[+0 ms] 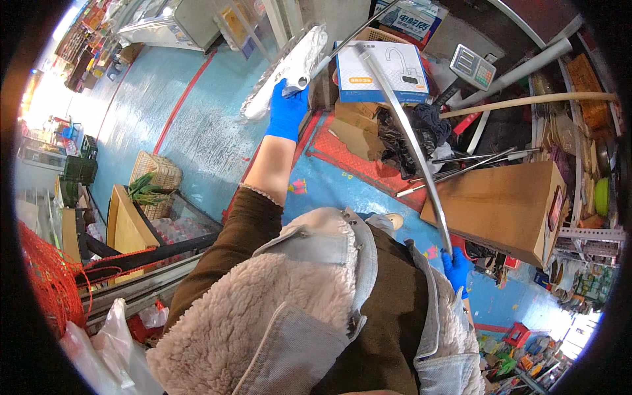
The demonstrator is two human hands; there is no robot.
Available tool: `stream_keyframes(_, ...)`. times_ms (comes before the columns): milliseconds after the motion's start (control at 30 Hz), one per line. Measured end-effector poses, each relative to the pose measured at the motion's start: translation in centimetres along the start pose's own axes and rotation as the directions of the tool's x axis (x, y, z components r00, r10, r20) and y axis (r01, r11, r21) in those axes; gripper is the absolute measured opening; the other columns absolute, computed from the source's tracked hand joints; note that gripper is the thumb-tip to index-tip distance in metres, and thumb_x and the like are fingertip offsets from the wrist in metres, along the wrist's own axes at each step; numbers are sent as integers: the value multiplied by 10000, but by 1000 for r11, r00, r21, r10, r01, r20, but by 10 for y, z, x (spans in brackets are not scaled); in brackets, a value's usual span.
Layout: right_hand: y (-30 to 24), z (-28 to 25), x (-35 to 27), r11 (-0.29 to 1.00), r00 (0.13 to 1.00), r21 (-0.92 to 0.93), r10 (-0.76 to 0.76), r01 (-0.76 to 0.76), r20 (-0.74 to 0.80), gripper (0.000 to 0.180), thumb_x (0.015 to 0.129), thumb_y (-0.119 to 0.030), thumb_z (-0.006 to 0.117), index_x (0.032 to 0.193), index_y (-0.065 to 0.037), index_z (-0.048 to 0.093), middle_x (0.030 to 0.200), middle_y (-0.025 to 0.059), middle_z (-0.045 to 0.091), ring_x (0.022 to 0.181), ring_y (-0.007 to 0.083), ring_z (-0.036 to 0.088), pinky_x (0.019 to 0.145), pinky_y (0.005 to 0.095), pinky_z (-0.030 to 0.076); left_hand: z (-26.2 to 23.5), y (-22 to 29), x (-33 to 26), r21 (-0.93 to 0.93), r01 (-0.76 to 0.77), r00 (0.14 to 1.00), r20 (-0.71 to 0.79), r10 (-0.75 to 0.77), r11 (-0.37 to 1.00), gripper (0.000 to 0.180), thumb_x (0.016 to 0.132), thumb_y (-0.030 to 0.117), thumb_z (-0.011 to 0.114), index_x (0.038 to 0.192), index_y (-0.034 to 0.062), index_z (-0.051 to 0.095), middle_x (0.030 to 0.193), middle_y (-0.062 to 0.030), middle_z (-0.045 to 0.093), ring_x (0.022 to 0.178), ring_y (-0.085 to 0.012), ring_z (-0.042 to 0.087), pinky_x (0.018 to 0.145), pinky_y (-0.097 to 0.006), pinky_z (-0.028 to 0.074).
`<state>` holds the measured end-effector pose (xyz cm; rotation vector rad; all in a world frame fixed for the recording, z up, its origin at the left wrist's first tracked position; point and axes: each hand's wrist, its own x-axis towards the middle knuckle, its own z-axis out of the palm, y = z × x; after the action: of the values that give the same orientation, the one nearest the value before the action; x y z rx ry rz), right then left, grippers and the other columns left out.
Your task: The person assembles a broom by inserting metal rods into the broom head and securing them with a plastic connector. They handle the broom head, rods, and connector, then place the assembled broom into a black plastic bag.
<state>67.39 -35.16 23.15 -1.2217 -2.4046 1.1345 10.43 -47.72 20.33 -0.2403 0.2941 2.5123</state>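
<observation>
My left hand [288, 110], in a blue glove, is closed round the lower end of a long white item [304, 56] in loose clear plastic. The item has a round end beside my fingers; its exact kind I cannot make out. My right hand [455, 268], also blue-gloved, grips the near end of a long silver pole [416, 145]. From there the pole slants up and away to the left, its far end over a blue and white faucet box [382, 72]. A thin metal rod [359, 31] runs up to the right from near the white item.
Right of me stand a big brown carton [500, 204], black plastic bags [408, 135], a digital scale [473, 67] and a wooden stick [526, 102]. To the left are a wicker basket [158, 172], a glass-sided case [184, 227] and red netting [49, 283]. The floor [217, 112] is blue.
</observation>
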Motion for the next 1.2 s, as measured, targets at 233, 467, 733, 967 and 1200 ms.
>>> stream_keyframes(233,-12,8,-3,947,992,-298,-109,121,56,287,778,-282,680,915,-50,583,561,138,524,481,303,535,456,360,400,-18,-18,20,177,-53,997,58,44,983,386,843,211,547,1182,33,500,1206,-117,546,1103,-275,515,920,-378,444)
stream_keyframes(467,-17,-2,-2,922,994,-372,-95,109,55,313,768,-316,686,923,-63,586,542,116,526,471,287,535,459,357,408,-12,-28,23,228,-33,995,100,10,973,335,889,220,462,1177,55,506,1202,-93,556,1128,-239,491,960,-354,389)
stream_keyframes(733,-35,-14,0,901,986,-405,-164,158,19,304,750,-285,706,913,-50,602,556,121,533,484,274,542,457,347,407,16,-34,5,282,-159,986,97,137,946,347,898,201,476,1203,35,486,1210,-131,536,1119,-268,496,952,-384,402)
stream_keyframes(967,-41,-15,-1,930,993,-349,-107,118,49,306,741,-278,714,896,-38,604,552,131,528,464,283,526,451,342,403,43,-34,13,270,-231,972,98,212,935,367,861,211,556,1175,26,511,1151,-147,556,1046,-291,532,921,-390,424)
stream_keyframes(1200,-70,-21,18,993,990,-101,55,-68,-130,285,741,-195,726,931,-23,601,634,109,566,534,150,529,512,285,426,58,-44,2,198,-126,978,188,89,972,401,879,225,516,1218,13,468,1245,-135,508,1148,-282,477,968,-418,402)
